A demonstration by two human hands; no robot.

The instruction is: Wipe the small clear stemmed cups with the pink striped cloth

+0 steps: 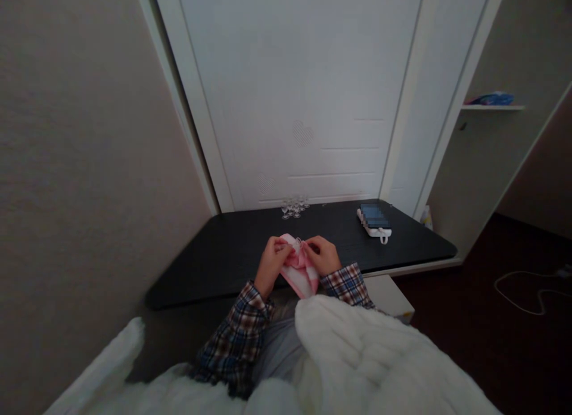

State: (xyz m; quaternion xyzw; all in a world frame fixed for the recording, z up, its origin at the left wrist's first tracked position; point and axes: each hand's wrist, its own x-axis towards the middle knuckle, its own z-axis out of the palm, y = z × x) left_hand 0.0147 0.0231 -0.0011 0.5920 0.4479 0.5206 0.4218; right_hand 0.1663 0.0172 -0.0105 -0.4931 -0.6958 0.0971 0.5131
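A pink-and-white cloth (pixel 300 276) hangs between my hands over the front edge of the black table. My left hand (pixel 271 263) pinches the cloth's upper left part. On its right side, my right hand (pixel 322 255) grips the cloth near the top with bent fingers. A thin, shiny loop (pixel 298 241) shows at the cloth's top edge between my fingertips; what it belongs to is too small to make out. Further back on the table stands a cluster of several small clear objects (pixel 294 208).
A phone (pixel 374 216) lies on a white case-like object (pixel 379 232) at the right of the black table (pixel 214 254). Behind rises a white panel (pixel 290 75). Below the table's right side is a white box (pixel 388 296). White fluffy fabric (pixel 357 355) covers the foreground.
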